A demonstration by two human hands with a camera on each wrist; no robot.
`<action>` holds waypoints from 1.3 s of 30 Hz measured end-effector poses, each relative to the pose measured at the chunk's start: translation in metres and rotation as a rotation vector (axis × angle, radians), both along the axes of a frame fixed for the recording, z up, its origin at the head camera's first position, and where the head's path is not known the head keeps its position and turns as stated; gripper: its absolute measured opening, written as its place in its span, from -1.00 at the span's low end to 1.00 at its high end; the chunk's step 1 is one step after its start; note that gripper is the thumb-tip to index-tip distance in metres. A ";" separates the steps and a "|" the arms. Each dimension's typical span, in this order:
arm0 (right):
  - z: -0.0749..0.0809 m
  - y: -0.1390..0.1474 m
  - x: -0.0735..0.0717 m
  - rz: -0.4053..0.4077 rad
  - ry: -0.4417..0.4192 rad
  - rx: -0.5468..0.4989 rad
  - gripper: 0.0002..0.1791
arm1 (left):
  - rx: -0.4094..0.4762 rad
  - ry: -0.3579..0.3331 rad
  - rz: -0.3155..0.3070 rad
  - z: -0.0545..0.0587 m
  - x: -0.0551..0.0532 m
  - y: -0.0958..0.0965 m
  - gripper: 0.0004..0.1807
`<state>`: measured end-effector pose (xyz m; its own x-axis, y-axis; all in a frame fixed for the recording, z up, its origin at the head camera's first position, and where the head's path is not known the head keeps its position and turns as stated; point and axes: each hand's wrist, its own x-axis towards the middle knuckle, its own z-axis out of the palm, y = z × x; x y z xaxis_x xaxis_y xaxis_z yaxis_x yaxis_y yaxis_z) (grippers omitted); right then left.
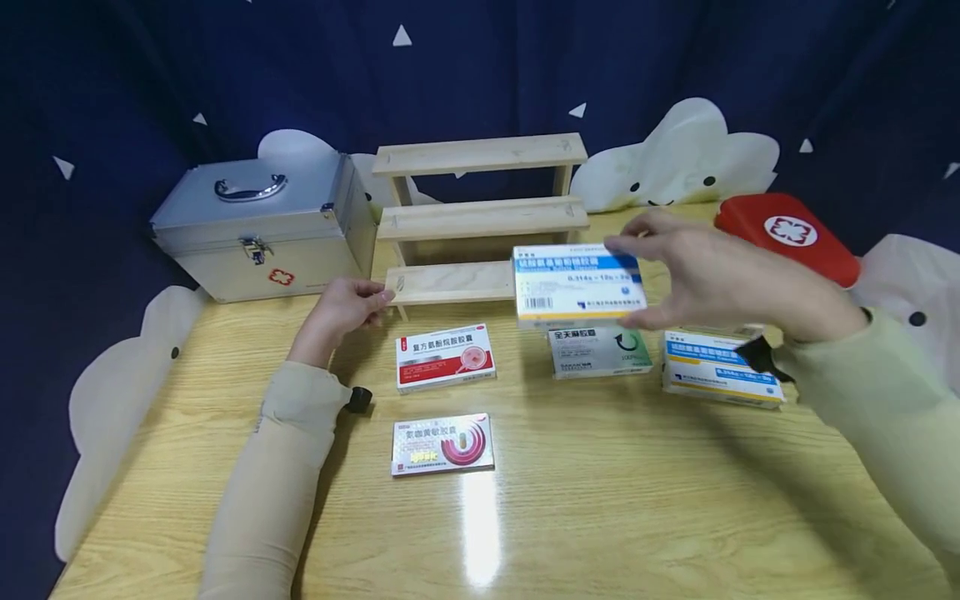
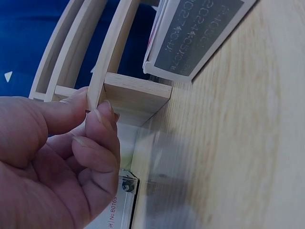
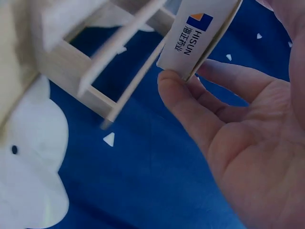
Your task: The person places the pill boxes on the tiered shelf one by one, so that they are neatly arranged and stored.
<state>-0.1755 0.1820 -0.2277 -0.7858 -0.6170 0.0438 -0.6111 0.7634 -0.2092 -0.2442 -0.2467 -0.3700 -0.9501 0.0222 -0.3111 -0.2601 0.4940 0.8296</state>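
Note:
My right hand (image 1: 693,271) grips a blue-and-white medicine box (image 1: 577,287) by its right end, thumb below and fingers above. The box is held up in front of the right part of a three-tier wooden rack (image 1: 480,218), hiding part of its lowest tier. In the right wrist view the box's white end (image 3: 195,36) shows between thumb and fingers. My left hand (image 1: 343,312) pinches the left end of the lowest tier between thumb and fingers; the left wrist view shows the hand (image 2: 71,152) on that wooden edge (image 2: 97,81).
On the table lie a red-and-white medicine box (image 1: 446,358), a pink-and-silver one (image 1: 442,446), a green-and-white one (image 1: 600,354) and another blue-and-white one (image 1: 720,371). A silver first-aid case (image 1: 255,225) stands left of the rack, a red pouch (image 1: 787,237) at the back right.

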 end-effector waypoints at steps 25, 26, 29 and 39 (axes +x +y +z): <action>0.049 -0.160 -0.219 -0.040 -0.246 0.195 0.05 | -0.021 0.045 -0.011 -0.012 0.010 0.006 -0.66; 0.049 -0.164 -0.222 -0.046 -0.255 0.199 0.05 | -0.022 0.052 -0.010 -0.013 0.011 0.006 -0.66; 0.047 -0.175 -0.229 -0.044 -0.270 0.207 0.04 | -0.028 0.060 -0.008 -0.014 0.012 0.005 -0.66; 0.035 -0.185 -0.238 -0.052 -0.300 0.223 0.03 | -0.025 0.068 -0.018 -0.012 0.015 0.005 -0.64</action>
